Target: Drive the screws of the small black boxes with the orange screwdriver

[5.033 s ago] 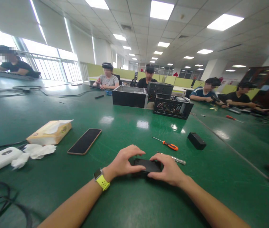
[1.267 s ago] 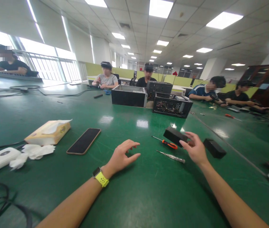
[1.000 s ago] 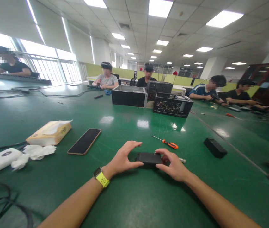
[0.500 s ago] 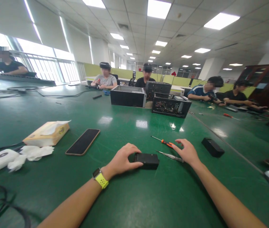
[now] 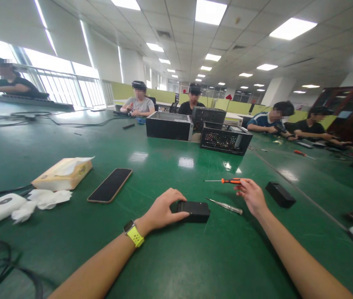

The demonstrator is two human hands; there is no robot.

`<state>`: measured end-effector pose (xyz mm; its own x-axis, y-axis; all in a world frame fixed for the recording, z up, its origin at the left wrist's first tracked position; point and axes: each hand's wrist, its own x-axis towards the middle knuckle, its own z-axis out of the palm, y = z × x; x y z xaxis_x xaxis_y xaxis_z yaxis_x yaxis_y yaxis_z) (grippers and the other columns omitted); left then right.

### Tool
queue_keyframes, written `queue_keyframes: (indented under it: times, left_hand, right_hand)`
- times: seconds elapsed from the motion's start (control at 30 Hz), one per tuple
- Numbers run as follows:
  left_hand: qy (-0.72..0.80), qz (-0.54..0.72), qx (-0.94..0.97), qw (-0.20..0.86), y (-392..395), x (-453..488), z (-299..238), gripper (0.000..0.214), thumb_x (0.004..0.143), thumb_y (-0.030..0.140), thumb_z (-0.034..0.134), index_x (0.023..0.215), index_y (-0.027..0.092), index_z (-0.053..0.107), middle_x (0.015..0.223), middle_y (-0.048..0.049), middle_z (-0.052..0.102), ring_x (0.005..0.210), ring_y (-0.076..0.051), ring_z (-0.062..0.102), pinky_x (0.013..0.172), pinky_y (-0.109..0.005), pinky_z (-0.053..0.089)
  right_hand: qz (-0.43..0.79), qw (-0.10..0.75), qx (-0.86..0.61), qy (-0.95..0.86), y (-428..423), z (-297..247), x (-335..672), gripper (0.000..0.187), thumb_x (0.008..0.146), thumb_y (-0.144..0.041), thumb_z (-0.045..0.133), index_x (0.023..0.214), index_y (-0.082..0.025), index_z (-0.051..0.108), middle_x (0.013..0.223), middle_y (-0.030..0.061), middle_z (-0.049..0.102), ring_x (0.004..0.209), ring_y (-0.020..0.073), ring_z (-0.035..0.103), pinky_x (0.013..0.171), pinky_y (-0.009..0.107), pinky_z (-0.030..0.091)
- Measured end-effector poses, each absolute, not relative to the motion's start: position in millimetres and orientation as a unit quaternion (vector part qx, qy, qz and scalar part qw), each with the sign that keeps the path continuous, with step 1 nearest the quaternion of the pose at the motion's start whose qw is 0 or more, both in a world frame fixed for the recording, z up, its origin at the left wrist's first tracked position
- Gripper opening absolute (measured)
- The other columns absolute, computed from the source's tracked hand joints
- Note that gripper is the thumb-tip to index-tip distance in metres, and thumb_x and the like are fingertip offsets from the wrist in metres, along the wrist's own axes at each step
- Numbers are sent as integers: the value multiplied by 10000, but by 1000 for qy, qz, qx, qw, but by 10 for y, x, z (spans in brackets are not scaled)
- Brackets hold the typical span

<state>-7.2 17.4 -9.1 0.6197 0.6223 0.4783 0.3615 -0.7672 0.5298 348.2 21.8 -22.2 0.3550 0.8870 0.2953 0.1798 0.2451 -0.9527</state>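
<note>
My left hand [image 5: 166,209] grips the left end of a small black rectangular box [image 5: 197,211] that lies on the green table. In my right hand [image 5: 251,197] is an orange and black screwdriver [image 5: 231,181], pinched by its handle, its thin shaft pointing left. Below it, between the box and my right hand, a slim screwdriver with a clear handle [image 5: 227,207] rests on the tabletop. Farther right lies a second black box [image 5: 280,194] of similar shape, which neither hand touches.
Left of my hands are a phone [image 5: 110,185], a tissue pack [image 5: 62,173], crumpled tissues [image 5: 47,199] and a white device [image 5: 0,211]. Open black computer cases [image 5: 168,126] stand across the table. Cables [image 5: 5,261] lie at lower left. Several people sit around the table.
My right hand has picked up the orange and black screwdriver from the table and turned it level. My left hand stays on the black box.
</note>
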Motion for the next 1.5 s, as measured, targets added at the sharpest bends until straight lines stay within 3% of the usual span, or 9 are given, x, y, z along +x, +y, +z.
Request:
queue_keyframes:
  times: [0.2, 0.43, 1.13, 1.33, 1.5]
  left_hand:
    - [279, 339, 875, 203, 167, -71, -94, 286, 826, 349, 737, 1042, 190, 639, 1036, -69, 643, 974, -237, 587, 885, -371, 475]
    - [280, 335, 875, 209, 179, -70, -99, 284, 840, 365, 726, 1038, 181, 639, 1031, -72, 641, 970, -236, 590, 879, -365, 471]
    - [281, 341, 874, 203, 182, -69, -105, 294, 812, 355, 750, 1023, 184, 637, 1010, -64, 637, 951, -232, 586, 860, -354, 471]
    - [282, 342, 871, 210, 176, -57, -90, 295, 801, 351, 760, 1015, 191, 635, 1003, -57, 644, 942, -229, 588, 858, -353, 470]
    - [288, 343, 870, 208, 175, -57, -96, 302, 800, 370, 759, 1013, 190, 641, 1005, -61, 652, 942, -233, 594, 859, -358, 475]
  right_hand:
    - [396, 638, -462, -472, 56, -68, 3335, 301, 754, -481, 698, 854, -205, 629, 638, 2, 663, 541, 141, 613, 472, 247, 478]
    - [433, 629, -433, -478, 7, -28, 3270, 233, 758, -401, 718, 796, -179, 659, 597, 3, 661, 504, 120, 588, 448, 219, 458]
    - [339, 638, -426, -544, -26, 18, 3296, 152, 793, -324, 681, 849, -184, 668, 686, 22, 699, 527, 133, 604, 460, 242, 468]
    - [295, 610, -429, -597, -31, 322, 3184, 191, 771, -321, 681, 914, -194, 684, 696, 8, 695, 510, 131, 579, 489, 269, 469]
    - [272, 537, -443, -664, -1, 757, 2975, 198, 770, -322, 721, 909, -181, 713, 749, 29, 709, 572, 140, 586, 532, 269, 465]
